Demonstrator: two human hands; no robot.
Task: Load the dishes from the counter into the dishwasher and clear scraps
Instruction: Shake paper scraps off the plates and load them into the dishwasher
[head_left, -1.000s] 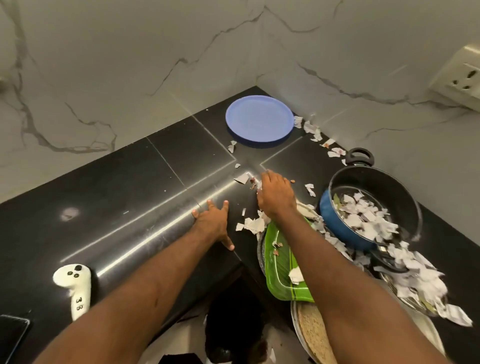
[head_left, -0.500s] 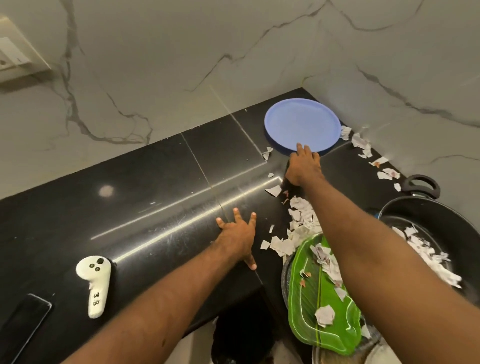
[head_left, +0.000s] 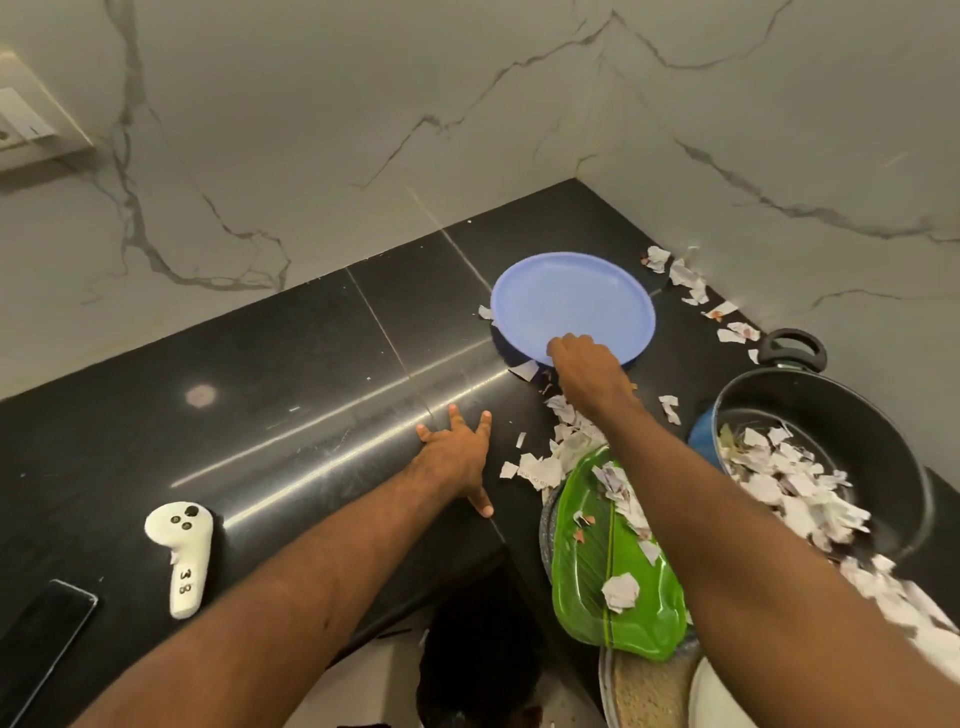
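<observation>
A round blue plate (head_left: 574, 301) lies near the back corner of the black counter (head_left: 260, 395). My right hand (head_left: 589, 371) reaches over the scraps, and its fingers curl over the plate's near rim, which looks slightly raised. Flat on the counter, fingers spread, my left hand (head_left: 457, 452) holds nothing. Torn paper scraps (head_left: 540, 467) lie between the two hands and along the wall. A green leaf-shaped plate (head_left: 618, 582) with scraps on it sits under my right forearm. At the right, a black pot (head_left: 841, 410) with a blue outside holds many scraps.
A white controller (head_left: 179, 556) and a dark phone (head_left: 41, 644) lie at the counter's left front. More plates (head_left: 644, 691) are stacked under the green one. A wall socket (head_left: 31, 130) is at the upper left. Marble walls close the corner behind the blue plate.
My right hand has moved forward from the scrap pile to the blue plate's near rim and taken hold of it. The left hand has stayed flat on the counter.
</observation>
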